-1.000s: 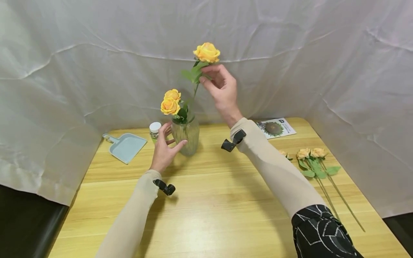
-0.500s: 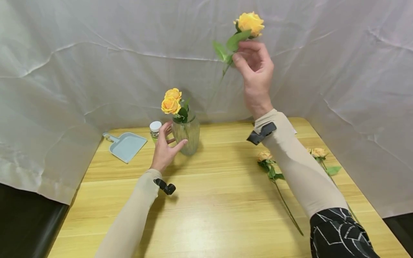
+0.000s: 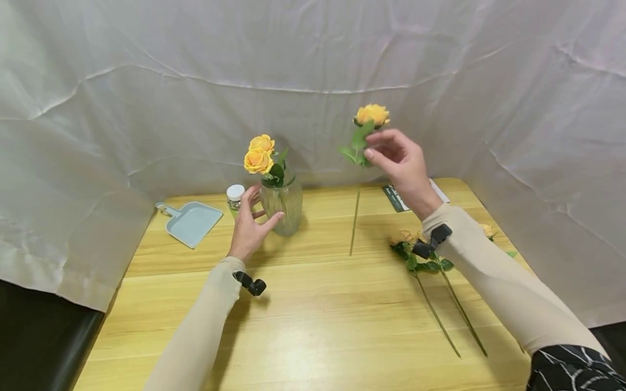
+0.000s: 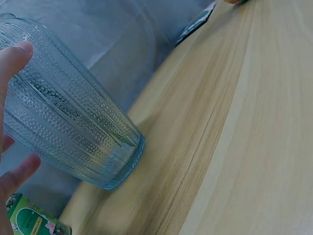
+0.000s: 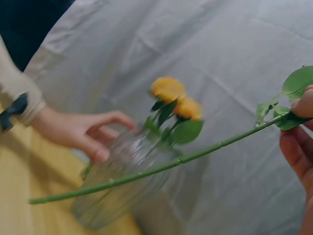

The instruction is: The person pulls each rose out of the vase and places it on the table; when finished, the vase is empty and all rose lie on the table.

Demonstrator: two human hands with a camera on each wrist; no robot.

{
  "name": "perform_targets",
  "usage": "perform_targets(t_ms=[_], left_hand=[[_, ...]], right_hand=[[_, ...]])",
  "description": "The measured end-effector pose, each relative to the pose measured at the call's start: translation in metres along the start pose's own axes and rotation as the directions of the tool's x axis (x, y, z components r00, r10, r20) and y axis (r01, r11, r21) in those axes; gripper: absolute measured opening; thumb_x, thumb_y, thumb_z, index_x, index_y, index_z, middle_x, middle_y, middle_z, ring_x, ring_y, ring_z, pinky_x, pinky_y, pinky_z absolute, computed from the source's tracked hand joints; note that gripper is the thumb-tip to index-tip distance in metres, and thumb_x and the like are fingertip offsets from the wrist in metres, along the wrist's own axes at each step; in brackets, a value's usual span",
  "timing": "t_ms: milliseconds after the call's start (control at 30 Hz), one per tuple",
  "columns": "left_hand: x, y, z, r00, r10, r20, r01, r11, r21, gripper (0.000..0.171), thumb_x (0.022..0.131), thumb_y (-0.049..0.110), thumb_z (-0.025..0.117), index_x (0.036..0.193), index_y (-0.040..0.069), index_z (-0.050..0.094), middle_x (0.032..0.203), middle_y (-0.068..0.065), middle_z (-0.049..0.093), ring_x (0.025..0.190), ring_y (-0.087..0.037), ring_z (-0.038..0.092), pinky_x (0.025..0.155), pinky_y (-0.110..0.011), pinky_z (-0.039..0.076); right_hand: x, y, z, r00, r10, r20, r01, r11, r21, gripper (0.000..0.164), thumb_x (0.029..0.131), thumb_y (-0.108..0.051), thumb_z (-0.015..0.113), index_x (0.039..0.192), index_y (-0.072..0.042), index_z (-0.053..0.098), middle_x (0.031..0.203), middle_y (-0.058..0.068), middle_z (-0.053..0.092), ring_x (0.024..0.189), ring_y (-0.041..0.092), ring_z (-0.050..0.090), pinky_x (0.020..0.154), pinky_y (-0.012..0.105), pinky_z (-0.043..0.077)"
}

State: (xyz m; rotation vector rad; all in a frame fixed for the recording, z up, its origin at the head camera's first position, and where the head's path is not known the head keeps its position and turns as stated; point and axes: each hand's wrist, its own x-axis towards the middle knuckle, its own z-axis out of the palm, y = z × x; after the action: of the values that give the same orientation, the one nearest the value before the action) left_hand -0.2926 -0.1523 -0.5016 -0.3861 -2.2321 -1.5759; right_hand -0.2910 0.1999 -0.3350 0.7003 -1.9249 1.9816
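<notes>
My right hand (image 3: 401, 165) pinches a yellow rose (image 3: 371, 115) by its stem just under the bloom, among the green leaves. Its long green stem (image 5: 142, 175) hangs down to the right of the glass vase (image 3: 288, 206), and in the right wrist view crosses in front of it. My left hand (image 3: 250, 225) grips the vase from the left side, thumb in front. Ribbed, beaded glass shows in the left wrist view, with a thumb (image 4: 17, 56) against it. Two yellow roses (image 3: 259, 153) stand in the vase, leaning left over its rim.
A small white-capped bottle (image 3: 235, 195) stands beside my left fingers. Left of it lies a pale blue dustpan (image 3: 193, 222). Several loose roses (image 3: 413, 252) lie at the right, partly under my right forearm. A printed packet (image 3: 395, 200) lies behind my right wrist.
My right hand has lifted the rose out from over the vase and carried it right, then lowered it with the stem in front of the table. My left hand stays on the vase.
</notes>
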Motion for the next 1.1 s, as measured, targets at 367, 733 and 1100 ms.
perform_targets(t_ms=[367,733,1100], left_hand=[[0.000,-0.001,-0.002,1.000,0.002,-0.004,-0.002,1.000,0.010,0.092,0.094,0.024,0.090,0.165,0.015,0.032,0.168,-0.013,0.043,0.153,-0.036,0.049,0.111,-0.059,0.059],[0.000,0.000,0.000,1.000,-0.005,0.001,0.005,1.000,0.013,0.091,0.094,0.026,0.089,0.165,0.019,0.032,0.170,-0.012,0.041,0.154,-0.036,0.048,0.111,-0.059,0.059],[0.000,0.001,-0.001,1.000,-0.016,0.011,0.016,1.000,0.014,0.093,0.095,0.028,0.089,0.166,0.020,0.031,0.170,-0.012,0.041,0.154,-0.035,0.048,0.112,-0.058,0.059]], right_hand=[[-0.064,0.038,-0.026,0.938,0.288,0.191,-0.232,0.935,-0.270,0.029,0.106,-0.013,0.074,0.133,-0.003,0.069,0.123,-0.001,0.072,0.101,0.012,0.070,0.090,0.022,0.063],[-0.109,0.067,-0.037,0.863,0.453,0.223,-0.356,0.859,-0.369,0.028,0.107,-0.018,0.074,0.132,-0.007,0.071,0.133,0.013,0.069,0.101,0.011,0.072,0.088,0.029,0.064],[-0.145,0.087,-0.048,0.835,0.508,0.213,-0.385,0.814,-0.435,0.028,0.105,-0.012,0.074,0.131,-0.003,0.071,0.130,0.020,0.071,0.101,0.013,0.072,0.089,0.026,0.065]])
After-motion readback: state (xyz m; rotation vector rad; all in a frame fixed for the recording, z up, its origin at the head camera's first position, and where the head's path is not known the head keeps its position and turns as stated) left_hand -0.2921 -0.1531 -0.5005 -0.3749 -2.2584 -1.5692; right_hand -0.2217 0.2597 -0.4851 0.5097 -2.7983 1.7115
